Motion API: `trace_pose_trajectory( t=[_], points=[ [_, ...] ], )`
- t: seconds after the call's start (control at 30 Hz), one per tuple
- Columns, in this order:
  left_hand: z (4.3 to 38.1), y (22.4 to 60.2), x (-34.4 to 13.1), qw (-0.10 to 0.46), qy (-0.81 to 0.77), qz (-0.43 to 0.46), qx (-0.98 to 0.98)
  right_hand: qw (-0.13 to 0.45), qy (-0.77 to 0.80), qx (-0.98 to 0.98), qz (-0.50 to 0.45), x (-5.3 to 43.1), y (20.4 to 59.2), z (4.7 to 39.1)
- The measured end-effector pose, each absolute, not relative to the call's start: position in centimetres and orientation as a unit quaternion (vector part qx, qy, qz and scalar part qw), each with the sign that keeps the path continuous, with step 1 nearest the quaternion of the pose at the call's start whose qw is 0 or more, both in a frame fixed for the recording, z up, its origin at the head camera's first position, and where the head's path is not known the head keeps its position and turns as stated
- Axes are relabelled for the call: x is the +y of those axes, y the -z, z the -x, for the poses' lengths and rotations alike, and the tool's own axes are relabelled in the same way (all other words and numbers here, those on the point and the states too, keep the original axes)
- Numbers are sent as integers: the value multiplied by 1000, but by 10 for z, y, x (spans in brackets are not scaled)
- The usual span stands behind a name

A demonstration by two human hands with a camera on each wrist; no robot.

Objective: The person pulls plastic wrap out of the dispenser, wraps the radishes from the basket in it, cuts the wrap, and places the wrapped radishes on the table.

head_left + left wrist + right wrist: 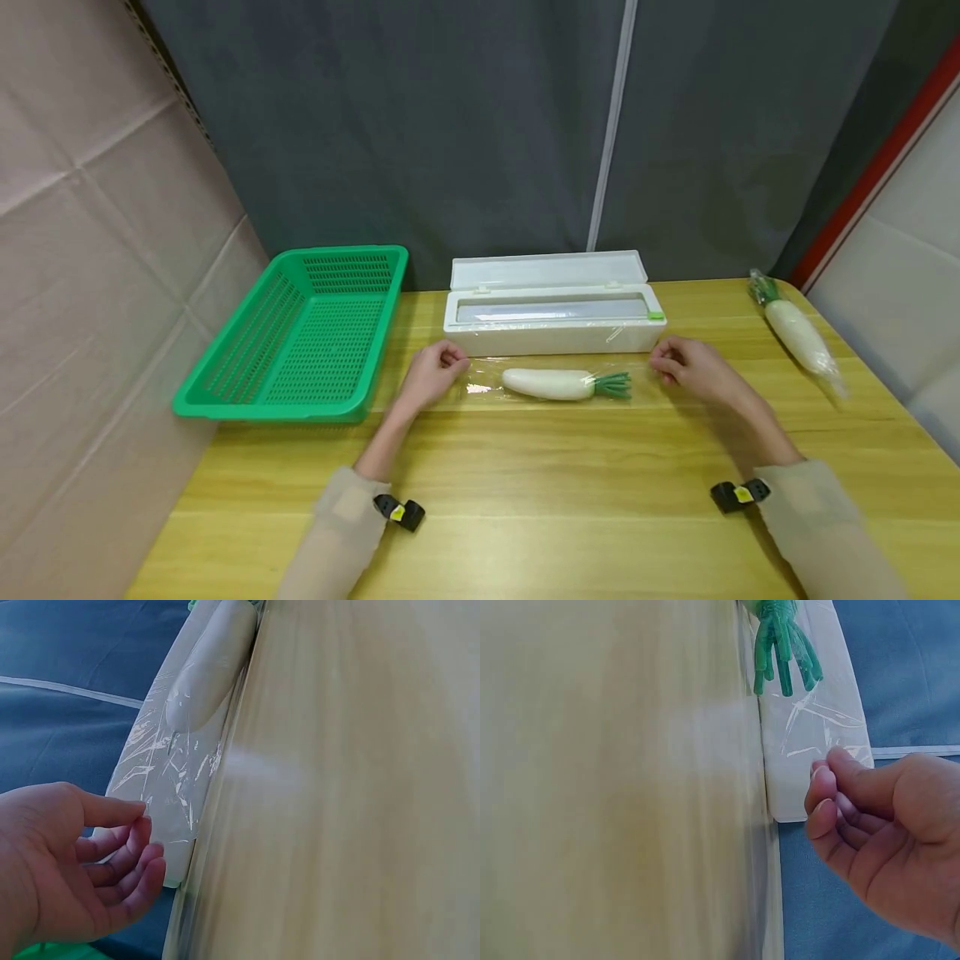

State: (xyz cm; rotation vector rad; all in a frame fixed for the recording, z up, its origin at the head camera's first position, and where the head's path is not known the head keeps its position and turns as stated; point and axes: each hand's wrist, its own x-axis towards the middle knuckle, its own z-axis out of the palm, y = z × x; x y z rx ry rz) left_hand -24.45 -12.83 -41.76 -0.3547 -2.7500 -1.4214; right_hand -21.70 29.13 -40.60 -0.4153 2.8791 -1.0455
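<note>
Head view: fingers curled in now, the left hand (431, 377) and right hand (696, 368) each pinching an end of clear, creased film (477, 387). Between them, a smooth, tapering white radish (547, 383), green-stalked, just before the open-lidded white box (555, 340), something pale and glossy inside. Left, a perforated green basket (270, 412); far right, another radish (801, 335), film-wrapped, on the wood-grained worktop (555, 483).

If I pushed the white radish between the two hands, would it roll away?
The white radish might roll, because its body is rounded. It would probably curve rather than go straight, since one end narrows and green stalks stick out the other. The crinkly clear film reaching past both ends may slow it.
</note>
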Motion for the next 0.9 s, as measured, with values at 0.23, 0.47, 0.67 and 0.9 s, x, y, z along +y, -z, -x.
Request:
trace_pose_trajectory(
  t=[0.23, 0.47, 0.67, 0.9],
  points=[
    [251, 419, -123, -9, 446, 48, -894, 53, 342, 932, 110, 290, 407, 226],
    [254, 420, -119, -18, 421, 0, -907, 82, 352, 929, 73, 288, 407, 230],
    [257, 419, -116, -28, 387, -27, -921, 85, 336, 937, 44, 282, 405, 233],
    [255, 416, -115, -22, 378, -22, -925, 95, 369, 922, 64, 281, 409, 237]
  ],
)
